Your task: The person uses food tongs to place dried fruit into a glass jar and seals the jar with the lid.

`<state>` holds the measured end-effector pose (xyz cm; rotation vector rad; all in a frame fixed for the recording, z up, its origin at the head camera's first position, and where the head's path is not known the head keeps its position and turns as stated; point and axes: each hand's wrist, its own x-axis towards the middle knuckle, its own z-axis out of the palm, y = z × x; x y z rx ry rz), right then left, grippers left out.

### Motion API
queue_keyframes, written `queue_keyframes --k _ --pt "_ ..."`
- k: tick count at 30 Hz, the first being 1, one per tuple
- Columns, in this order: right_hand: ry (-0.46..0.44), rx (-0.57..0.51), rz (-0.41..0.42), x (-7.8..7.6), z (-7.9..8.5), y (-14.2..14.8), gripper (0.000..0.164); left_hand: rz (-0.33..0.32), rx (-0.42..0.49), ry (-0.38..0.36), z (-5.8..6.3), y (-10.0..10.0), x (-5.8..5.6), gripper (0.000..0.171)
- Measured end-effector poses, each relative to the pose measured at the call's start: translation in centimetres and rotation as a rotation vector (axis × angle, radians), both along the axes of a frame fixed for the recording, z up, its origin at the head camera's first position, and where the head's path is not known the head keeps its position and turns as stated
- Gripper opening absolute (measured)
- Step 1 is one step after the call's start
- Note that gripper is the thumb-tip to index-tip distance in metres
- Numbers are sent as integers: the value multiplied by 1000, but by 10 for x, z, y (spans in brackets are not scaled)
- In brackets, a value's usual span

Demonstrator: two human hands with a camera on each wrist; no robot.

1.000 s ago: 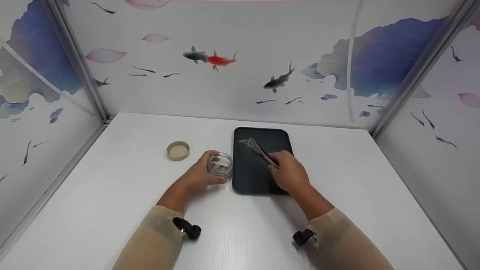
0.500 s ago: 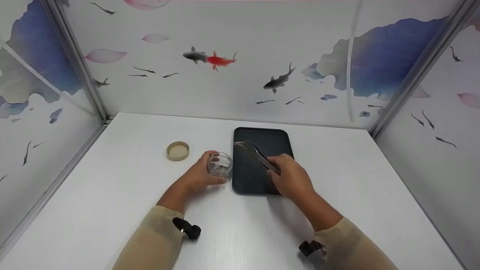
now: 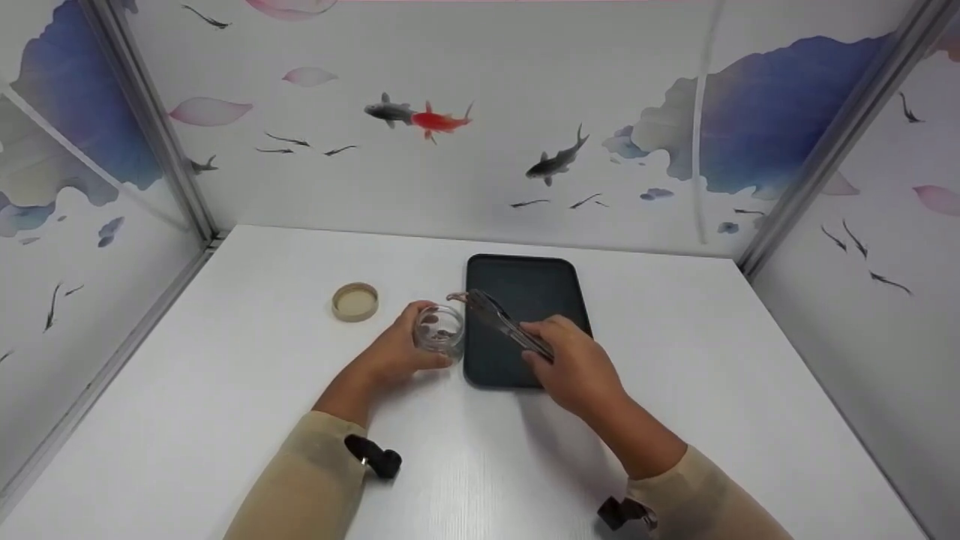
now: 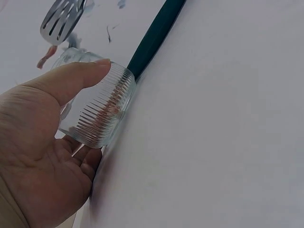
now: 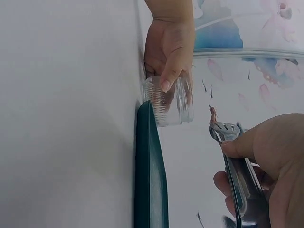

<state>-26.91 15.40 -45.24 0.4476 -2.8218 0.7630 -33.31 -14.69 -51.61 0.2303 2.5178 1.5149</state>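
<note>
Glass jar (image 3: 441, 337) stands upright on the table (image 3: 262, 322), just beside the left edge of a dark tray (image 3: 525, 281), with reddish pieces (image 4: 105, 111) inside. The left hand (image 3: 397, 346) curls thumb and fingers around its side, probably to steady it while leaving the mouth uncovered. The right hand (image 3: 577, 367) grips metal tongs (image 3: 499, 315), whose tips hold a reddish strip (image 5: 213, 114) near that mouth, likely so fingers stay off it. A tan lid (image 3: 355, 301) lies apart, presumably to keep the opening free.
</note>
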Motion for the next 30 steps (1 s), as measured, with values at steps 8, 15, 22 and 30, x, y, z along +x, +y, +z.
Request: queue_keyframes --k 8,15,22,30 --pt "-11 -6 19 4 0 -11 41 14 -8 -21 0 1 1 105" --pt "-24 -8 35 4 -1 -22 41 -5 19 4 0 2 1 101" --pt "-37 -6 24 3 -3 -25 41 -13 18 25 0 3 0 97" --pt "-76 -11 1 4 -5 -27 48 -3 -5 26 -2 1 -1 101"
